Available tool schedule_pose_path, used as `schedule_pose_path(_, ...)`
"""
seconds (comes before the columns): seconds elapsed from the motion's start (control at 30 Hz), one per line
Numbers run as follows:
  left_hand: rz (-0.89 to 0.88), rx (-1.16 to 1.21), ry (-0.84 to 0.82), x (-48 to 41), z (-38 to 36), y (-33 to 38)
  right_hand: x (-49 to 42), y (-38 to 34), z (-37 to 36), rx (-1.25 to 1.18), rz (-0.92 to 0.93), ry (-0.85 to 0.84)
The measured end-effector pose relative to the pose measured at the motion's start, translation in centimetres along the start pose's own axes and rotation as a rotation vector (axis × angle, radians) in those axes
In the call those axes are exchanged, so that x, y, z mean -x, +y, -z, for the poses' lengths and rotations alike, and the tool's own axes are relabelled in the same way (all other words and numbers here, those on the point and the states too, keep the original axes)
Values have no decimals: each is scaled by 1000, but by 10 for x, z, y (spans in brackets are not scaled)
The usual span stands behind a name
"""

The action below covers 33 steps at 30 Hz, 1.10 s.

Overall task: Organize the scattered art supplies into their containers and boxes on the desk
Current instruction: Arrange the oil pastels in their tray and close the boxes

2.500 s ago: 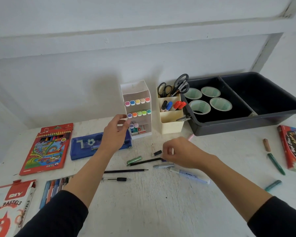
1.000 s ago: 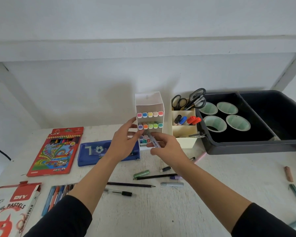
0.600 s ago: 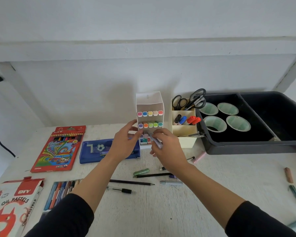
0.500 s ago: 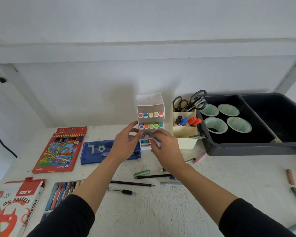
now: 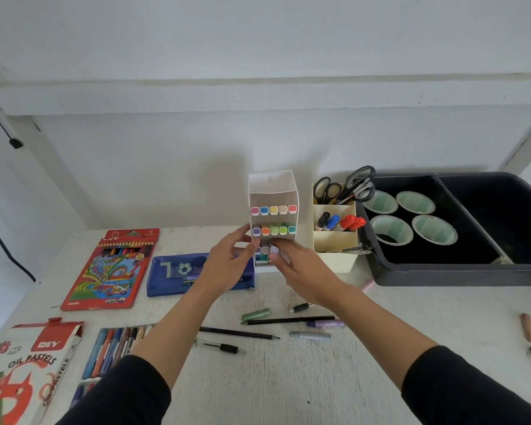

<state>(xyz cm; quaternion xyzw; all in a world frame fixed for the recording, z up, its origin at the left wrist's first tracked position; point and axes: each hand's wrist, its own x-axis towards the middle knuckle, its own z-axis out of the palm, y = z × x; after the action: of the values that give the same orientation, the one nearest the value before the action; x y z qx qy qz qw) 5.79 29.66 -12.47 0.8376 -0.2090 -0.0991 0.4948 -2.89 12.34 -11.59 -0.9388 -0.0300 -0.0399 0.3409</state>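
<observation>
Far to the left of our left hand (image 5: pixel 227 265) lies the oil pastels box (image 5: pixel 22 372), its top flap open. Beyond it the red coloured pencil box (image 5: pixel 111 271) lies flat on the bench (image 5: pixel 288 381). A row of loose pastel sticks (image 5: pixel 114 345) lies beside our left forearm, and the blue pencil case (image 5: pixel 175 274) lies partly under that hand. The left fingers (image 5: pixel 249 246) curl against the left wall of the white marker rack (image 5: pixel 272 191) and grip its edge, with the thumb up at the middle tier.

The rack stands upright. Five coloured caps fill its top tier and five more its middle tier.

At the mouth of the bottom tier, between the two sets of fingers, we see the marker (image 5: pixel 274 250). It has a pale lilac end cap, and its barrel is mostly hidden. The fingers of our right hand (image 5: pixel 304 271) pinch it from above and below.

Nearer to us than the fingers, a green crayon (image 5: pixel 256 314) and a black pencil (image 5: pixel 288 320) lie loose. Just right of the fingers stands the cream pen holder (image 5: pixel 334 240) with scissors (image 5: pixel 360 185). Further right is the black bin (image 5: pixel 472 274), which holds four tape rolls (image 5: pixel 390 230).
</observation>
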Motion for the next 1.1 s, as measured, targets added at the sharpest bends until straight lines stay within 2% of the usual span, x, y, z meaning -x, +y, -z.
schedule_pose_path(0.33,34,43,-75,5,-1,-4,-4,1,7,247,101,14)
schedule_pose_path(0.63,57,75,-22,6,-9,2,-11,7,4,126,41,-19)
schedule_pose_path(0.9,45,99,34,11,-13,9,-15,6,-1,249,27,14)
schedule_pose_path(1.1,43,84,27,13,-14,2,-13,5,-6,204,42,48)
